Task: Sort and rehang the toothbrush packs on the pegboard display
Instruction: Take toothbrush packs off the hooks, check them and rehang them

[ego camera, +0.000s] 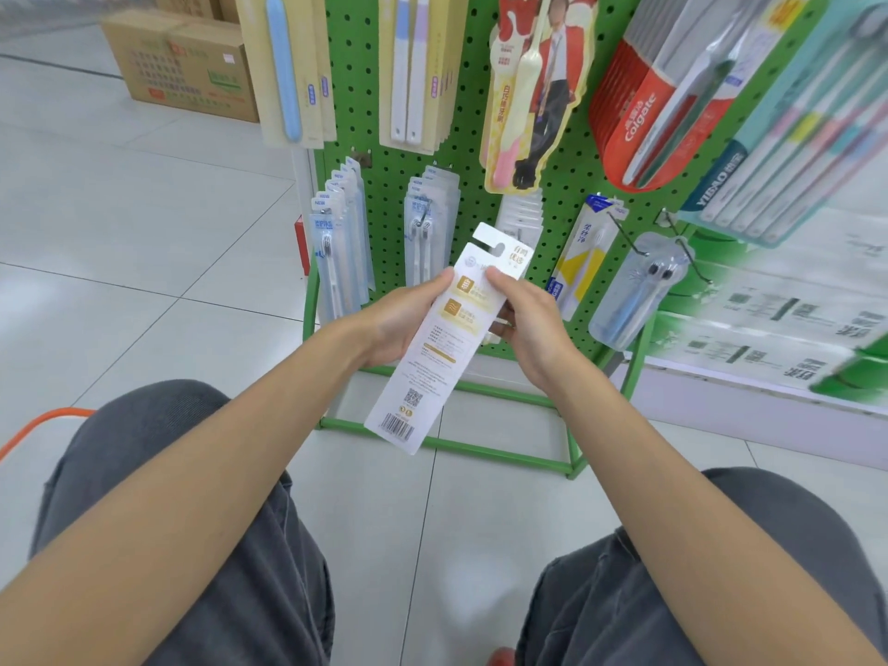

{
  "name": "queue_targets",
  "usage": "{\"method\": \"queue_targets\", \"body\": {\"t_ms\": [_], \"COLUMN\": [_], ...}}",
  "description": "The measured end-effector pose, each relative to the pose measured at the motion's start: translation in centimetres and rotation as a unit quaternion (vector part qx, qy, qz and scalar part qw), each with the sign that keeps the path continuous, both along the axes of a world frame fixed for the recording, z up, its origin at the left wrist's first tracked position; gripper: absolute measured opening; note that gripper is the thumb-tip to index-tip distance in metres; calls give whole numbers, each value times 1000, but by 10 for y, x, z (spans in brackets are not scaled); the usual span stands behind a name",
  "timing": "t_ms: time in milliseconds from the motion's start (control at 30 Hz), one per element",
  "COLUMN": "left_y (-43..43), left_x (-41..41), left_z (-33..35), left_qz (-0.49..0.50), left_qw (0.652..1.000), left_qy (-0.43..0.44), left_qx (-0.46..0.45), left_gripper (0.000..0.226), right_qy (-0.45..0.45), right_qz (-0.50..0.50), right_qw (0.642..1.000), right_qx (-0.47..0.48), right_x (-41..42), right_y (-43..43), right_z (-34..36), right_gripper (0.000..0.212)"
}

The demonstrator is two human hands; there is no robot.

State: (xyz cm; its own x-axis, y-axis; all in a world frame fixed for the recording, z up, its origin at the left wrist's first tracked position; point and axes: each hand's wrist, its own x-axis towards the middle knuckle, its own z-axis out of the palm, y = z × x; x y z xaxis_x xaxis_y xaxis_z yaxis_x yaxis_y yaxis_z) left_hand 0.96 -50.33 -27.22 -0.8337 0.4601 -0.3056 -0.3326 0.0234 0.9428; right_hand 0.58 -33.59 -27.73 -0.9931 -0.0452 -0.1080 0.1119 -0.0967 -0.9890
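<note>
Both hands, left hand (pixel 401 324) and right hand (pixel 531 329), grip a white toothbrush pack (pixel 435 343), not yet rehung, before a mostly stocked green pegboard (pixel 473 151).

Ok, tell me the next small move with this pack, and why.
Probably raise the white pack toward the stack of similar white packs just behind it and line its hang tab up with theirs. The left hand and right hand hold it off the pegboard, barcode side toward you.

Toothbrush pack (pixel 432 358) before pegboard (pixel 355 88).
Left hand (pixel 408 319) at its left edge, right hand (pixel 533 329) opposite; cardboard boxes (pixel 192 69) behind-left.
</note>
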Motion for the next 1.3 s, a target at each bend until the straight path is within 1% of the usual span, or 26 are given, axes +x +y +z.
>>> {"method": "queue_targets", "body": {"t_ms": [100,167,233,367,433,533,600,767,867,933,1000,1033,1067,1100,1133,1167,1200,1233,1267,1300], "left_y": [-1,-3,-4,-5,-6,-8,-9,-7,-5,-2,2,3,5,7,8,9,9,8,7,6], "left_x": [2,1,0,2,2,1,1,1,3,2,2,2,3,4,5,6,7,6,3,1], "left_z": [3,1,0,-1,-1,-2,-3,-4,-2,-4,-9,-12,-14,-14,-12,-9,-6,-4,-3,-2], "left_qz": [21,30,28,10,-8,-42,-49,-29,14,44,45,30,2,-32,-65,-88,-95,-79,-38,22], "left_qw": [998,995,994,993,993,987,985,984,989,986,970,964,963,965,968,969,970,974,979,983], "left_qy": [33,43,39,39,39,38,38,49,46,69,142,179,200,203,194,185,178,172,163,153], "left_qx": [-57,-90,-101,-107,-115,-148,-158,-169,-139,-149,-191,-195,-182,-161,-146,-138,-136,-127,-116,-103], "left_gripper": [29,22,22,23,23,26,28,31,32,34,36,35,35,42,55,69,78,78,72,61], "right_qy": [-4,-7,-7,-9,-2,33,33,-15,-15,4,22,24,19,16,15,16,13,14,12,14], "right_qz": [-16,-26,-33,-37,-48,-66,-68,-91,-88,-71,-28,-8,7,16,17,10,-5,-17,-28,-37], "right_qw": [1000,1000,999,999,998,996,996,995,994,996,998,998,997,996,995,995,996,996,996,996], "right_qx": [-5,-1,5,24,36,53,49,47,57,49,55,63,75,88,96,97,93,84,82,85], "right_x": [1,1,0,0,-1,-3,-2,-3,-2,3,10,12,13,13,13,13,12,10,7,6], "right_y": [-2,-1,0,-1,0,3,3,1,-2,-5,-11,-14,-16,-18,-19,-19,-16,-14,-11,-10], "right_z": [2,3,3,2,4,4,3,4,4,5,7,8,9,11,13,14,14,13,12,12], "right_gripper": [27,36,43,46,41,28,28,43,45,40,38,46,62,77,84,78,64,47,35,32]}}
